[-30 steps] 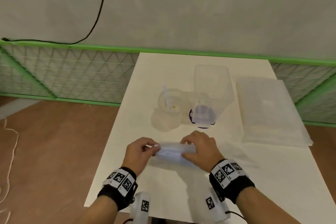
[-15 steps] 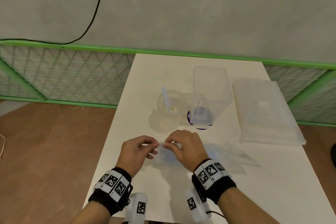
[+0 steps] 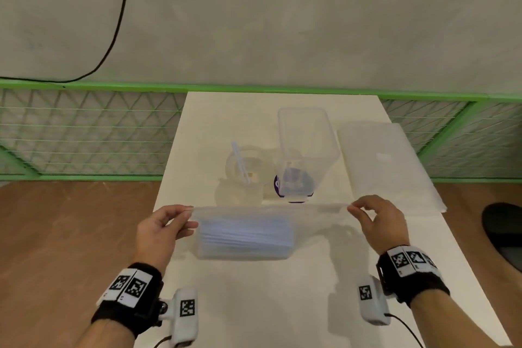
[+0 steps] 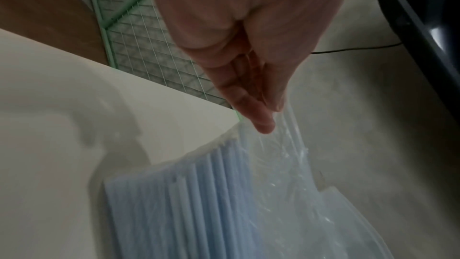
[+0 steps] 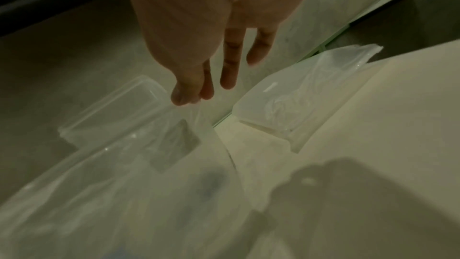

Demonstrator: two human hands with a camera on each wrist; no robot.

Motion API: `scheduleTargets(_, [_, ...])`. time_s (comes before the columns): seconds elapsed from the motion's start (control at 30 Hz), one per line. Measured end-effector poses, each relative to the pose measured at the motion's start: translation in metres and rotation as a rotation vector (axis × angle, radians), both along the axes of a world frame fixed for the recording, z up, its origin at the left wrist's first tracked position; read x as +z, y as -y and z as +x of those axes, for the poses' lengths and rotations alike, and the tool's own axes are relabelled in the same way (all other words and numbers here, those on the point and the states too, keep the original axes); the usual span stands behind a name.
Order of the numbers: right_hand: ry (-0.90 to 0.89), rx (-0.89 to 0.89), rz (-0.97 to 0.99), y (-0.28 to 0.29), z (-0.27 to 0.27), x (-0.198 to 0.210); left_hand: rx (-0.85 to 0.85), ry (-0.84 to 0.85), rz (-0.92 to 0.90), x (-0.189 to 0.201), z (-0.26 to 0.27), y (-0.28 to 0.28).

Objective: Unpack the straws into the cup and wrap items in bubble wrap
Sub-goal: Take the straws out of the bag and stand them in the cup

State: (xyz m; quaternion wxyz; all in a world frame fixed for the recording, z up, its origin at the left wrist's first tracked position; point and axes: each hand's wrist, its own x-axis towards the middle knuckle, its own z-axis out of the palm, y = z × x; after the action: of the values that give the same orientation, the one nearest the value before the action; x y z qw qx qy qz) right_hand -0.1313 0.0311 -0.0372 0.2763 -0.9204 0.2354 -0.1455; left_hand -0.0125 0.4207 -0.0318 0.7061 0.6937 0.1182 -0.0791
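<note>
A clear plastic bag [image 3: 310,213] holding a bundle of pale blue straws [image 3: 244,233] hangs stretched above the white table [image 3: 282,305]. My left hand [image 3: 189,216] pinches its left top corner and my right hand [image 3: 353,208] pinches the right end. The left wrist view shows my left hand [image 4: 268,119] pinching the film just above the straws [image 4: 186,194]. In the right wrist view my right hand [image 5: 189,99] pinches the bag film [image 5: 149,164]. Behind the bag stands a clear cup [image 3: 243,178] with one straw [image 3: 240,162] in it.
A tall clear container [image 3: 306,144] stands right of the cup, over a purple disc [image 3: 278,185]. A stack of bubble wrap [image 3: 387,167] lies at the table's right. Green mesh fencing [image 3: 84,133] runs behind. A dark object [image 3: 502,232] sits off the right edge.
My hands have pulled apart, left going left and right going right, stretching the bag wide and lifting it off the table with the straws hanging at its left end.
</note>
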Motion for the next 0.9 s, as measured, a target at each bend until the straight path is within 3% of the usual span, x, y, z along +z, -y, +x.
scheduleTargets(0.13, [0.050, 0.009, 0.227, -0.015, 0.000, 0.001, -0.071, -0.016, -0.004, 0.004, -0.009, 0.013])
scheduleTargets(0.3, [0.058, 0.162, 0.393, -0.038, 0.003, 0.005, -0.154, 0.026, 0.346, 0.012, -0.018, 0.039])
scheduleTargets(0.47, [-0.161, 0.239, 0.253, -0.041, 0.008, -0.003, -0.282, 0.060, 0.557, 0.021, -0.023, 0.050])
scheduleTargets(0.57, [-0.284, 0.250, 0.127, -0.039, 0.013, -0.002, -0.312, 0.073, 0.598, 0.024, -0.028, 0.051])
scheduleTargets(0.67, [-0.418, 0.378, 0.037, -0.038, 0.012, -0.002, -0.281, 0.072, 0.594, 0.027, -0.032, 0.052])
scheduleTargets(0.77, [-0.443, 0.433, 0.078, -0.040, 0.011, 0.002, -0.325, 0.088, 0.666, 0.033, -0.034, 0.053])
scheduleTargets(0.9, [-0.368, 0.377, -0.016, -0.045, 0.010, 0.000, -0.545, 0.254, 0.776, 0.032, -0.035, 0.054])
